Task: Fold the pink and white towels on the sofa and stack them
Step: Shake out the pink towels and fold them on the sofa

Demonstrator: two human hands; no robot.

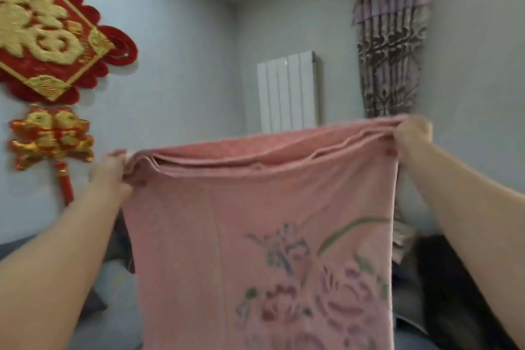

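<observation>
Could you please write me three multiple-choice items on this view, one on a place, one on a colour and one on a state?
1. Where does the red and gold wall ornament hang?
A. left of the pink towel
B. right of the curtain
C. on the radiator

2. What colour is the towel held up?
A. white
B. pink with a flower print
C. plain blue

3. How is the towel held?
A. lying flat on the sofa
B. hanging from one hand
C. gripped at its two top corners

Answers: 1 A, it is on the wall beside the left hand. 2 B, the pink towel bears flowers low down. 3 C, the left hand and right hand each grip a corner, and the cloth hangs between them.
</observation>
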